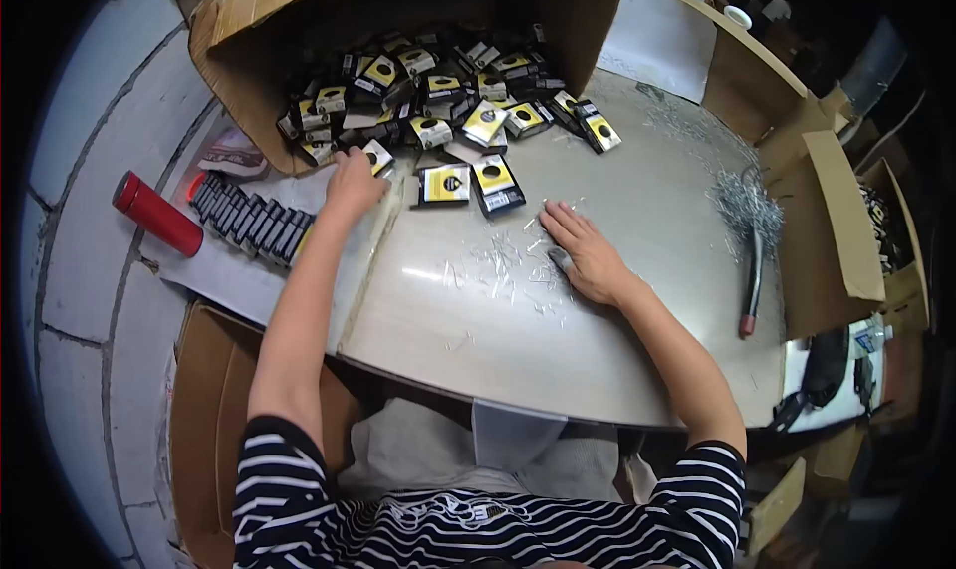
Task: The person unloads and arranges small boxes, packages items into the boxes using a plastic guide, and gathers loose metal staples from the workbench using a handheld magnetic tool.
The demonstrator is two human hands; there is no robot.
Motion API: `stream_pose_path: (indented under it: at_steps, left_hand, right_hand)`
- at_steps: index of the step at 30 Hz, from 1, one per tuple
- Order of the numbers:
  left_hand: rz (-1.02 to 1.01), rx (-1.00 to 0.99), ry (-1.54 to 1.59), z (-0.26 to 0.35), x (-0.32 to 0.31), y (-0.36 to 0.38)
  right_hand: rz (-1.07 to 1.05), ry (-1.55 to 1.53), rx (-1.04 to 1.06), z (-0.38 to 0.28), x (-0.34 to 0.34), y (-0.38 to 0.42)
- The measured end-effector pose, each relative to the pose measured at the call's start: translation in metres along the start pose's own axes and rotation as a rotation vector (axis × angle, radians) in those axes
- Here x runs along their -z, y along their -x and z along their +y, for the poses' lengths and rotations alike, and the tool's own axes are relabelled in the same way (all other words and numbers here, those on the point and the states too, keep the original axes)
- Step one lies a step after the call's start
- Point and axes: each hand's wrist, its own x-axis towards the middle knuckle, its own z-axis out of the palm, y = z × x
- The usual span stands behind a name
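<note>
At the mouth of the big carton, my left hand has its fingers closed at the edge of a small black, white and yellow box. Part of that box is hidden behind the fingers. My right hand lies on the tabletop with its fingers stretched out, beside a scatter of thin metal pins. Something dark covers its thumb tip. Between the hands, two more small boxes lie on the table: one with a yellow face and one tilted box.
A large open carton holds a heap of small boxes. At left, a row of packed boxes stands near a red flask. At right, a pile of pins clings about a dark rod, beside cardboard walls.
</note>
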Motion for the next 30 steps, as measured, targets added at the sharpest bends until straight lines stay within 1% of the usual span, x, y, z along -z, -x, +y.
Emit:
stream_pose_path:
  at_steps: [2, 3, 4, 5, 6, 7, 8, 9, 11, 13, 14, 15, 16, 17, 19, 20, 21, 22, 23, 24, 25, 26, 27, 28, 29, 30]
  left_hand:
    - [0.01, -0.058, -0.016, -0.008, 0.0, -0.012]
    - [-0.112, -0.083, 0.005, -0.006, 0.008, -0.014]
    - [-0.121, -0.094, -0.01, 0.003, 0.016, -0.004]
    - [-0.129, -0.101, -0.027, 0.011, 0.019, 0.01]
    - [-0.053, -0.133, 0.033, 0.015, 0.02, 0.024]
    - [0.098, -0.242, 0.208, 0.013, 0.01, 0.036]
    - [0.254, -0.349, 0.384, 0.017, 0.007, 0.053]
    - [0.166, -0.298, 0.606, 0.02, 0.001, 0.073]
    - [-0.175, -0.282, 0.98, 0.034, 0.027, 0.159]
    - [-0.323, -0.402, 1.433, 0.023, 0.022, 0.242]
    - [-0.49, -0.288, 1.758, 0.009, 0.014, 0.281]
    - [-0.477, -0.481, 1.579, -0.019, -0.001, 0.311]
    - [-0.443, -0.447, 1.593, -0.034, -0.011, 0.338]
    - [-0.512, -0.272, 1.618, -0.052, -0.02, 0.367]
    - [-0.667, 0.191, 1.717, -0.066, -0.033, 0.406]
    - [-0.741, 0.3, 1.591, -0.079, -0.048, 0.418]
    - [-0.805, 0.399, 1.459, -0.092, -0.07, 0.424]
    - [-0.847, 0.333, 1.205, -0.096, -0.091, 0.425]
    - [-0.862, 0.247, 1.189, -0.096, -0.114, 0.426]
    - [-0.874, 0.155, 1.173, -0.087, -0.133, 0.425]
    - [-0.925, 0.066, 1.048, -0.078, -0.15, 0.42]
    - [-0.971, -0.02, 0.922, -0.071, -0.165, 0.418]
    - [-0.969, 0.046, 0.968, -0.058, -0.166, 0.418]
    - [-0.966, 0.114, 1.016, -0.049, -0.165, 0.418]
    - [-0.959, 0.109, 1.057, -0.049, -0.166, 0.416]
    - [-0.948, 0.115, 1.067, -0.046, -0.155, 0.412]
  right_hand:
    - [-0.01, -0.018, -0.02, -0.015, 0.001, 0.034]
    - [-0.012, -0.046, -0.031, -0.023, 0.0, 0.048]
    - [-0.019, -0.046, -0.044, -0.033, -0.001, 0.057]
    - [0.039, -0.079, -0.107, -0.046, -0.004, 0.061]
    - [0.097, -0.112, -0.17, -0.06, -0.008, 0.064]
    - [0.089, -0.116, -0.18, -0.072, -0.018, 0.066]
    - [0.147, -0.017, -0.152, -0.082, -0.03, 0.064]
    - [0.206, 0.085, -0.12, -0.092, -0.038, 0.062]
    - [0.209, 0.114, -0.132, -0.103, -0.041, 0.066]
    - [0.245, -0.021, -0.137, -0.106, -0.044, 0.078]
    - [0.236, -0.206, -0.151, -0.111, -0.03, 0.091]
    - [0.311, -0.388, -0.201, -0.108, -0.025, 0.104]
    - [0.388, -0.565, -0.25, -0.104, -0.019, 0.117]
    - [0.51, -0.566, -0.296, -0.103, -0.012, 0.129]
    - [0.546, -0.544, -0.363, -0.073, -0.02, 0.144]
    - [0.557, -0.49, -0.309, -0.067, -0.026, 0.142]
    - [0.534, -0.433, -0.359, -0.077, -0.026, 0.133]
    - [0.514, -0.376, -0.406, -0.092, -0.028, 0.12]
    - [0.489, -0.397, -0.305, -0.098, -0.035, 0.11]
    - [0.43, -0.274, -0.264, -0.115, -0.038, 0.098]
    - [0.373, -0.146, -0.223, -0.132, -0.04, 0.087]
    - [0.368, 0.055, -0.08, -0.137, -0.05, 0.079]
    - [0.379, 0.059, -0.075, -0.142, -0.047, 0.08]
    - [0.324, -0.071, -0.112, -0.148, -0.043, 0.084]
    - [0.261, -0.2, -0.146, -0.152, -0.04, 0.087]
    - [0.204, -0.243, -0.2, -0.145, -0.03, 0.097]
